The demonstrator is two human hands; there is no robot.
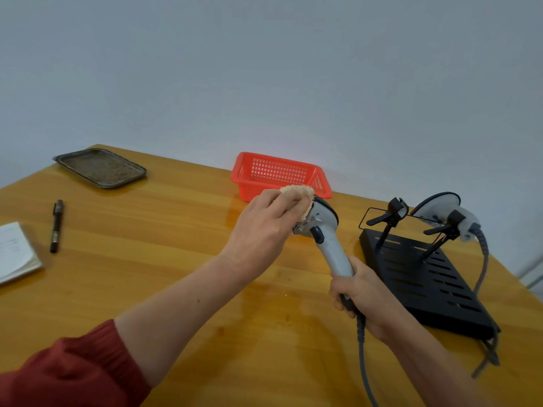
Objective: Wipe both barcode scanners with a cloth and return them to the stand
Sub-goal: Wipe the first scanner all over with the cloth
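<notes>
Your right hand [363, 292] wraps around the lower handle of a grey barcode scanner [324, 230], holding it upright above the wooden table [164, 230], while your left hand [264, 227] curls over a beige cloth [296, 192] and presses it against the scanner's head. The second scanner [440, 211] sits clipped in the right holder of the black stand [426, 277] just beside your right hand (the left holder [392, 214] is vacant), its cable [483, 259] trailing down. A red basket [279, 174] stands behind the cloth, and a metal tray [101, 168], a pen [56, 226] and a notebook [14, 254] lie well apart on the left.
</notes>
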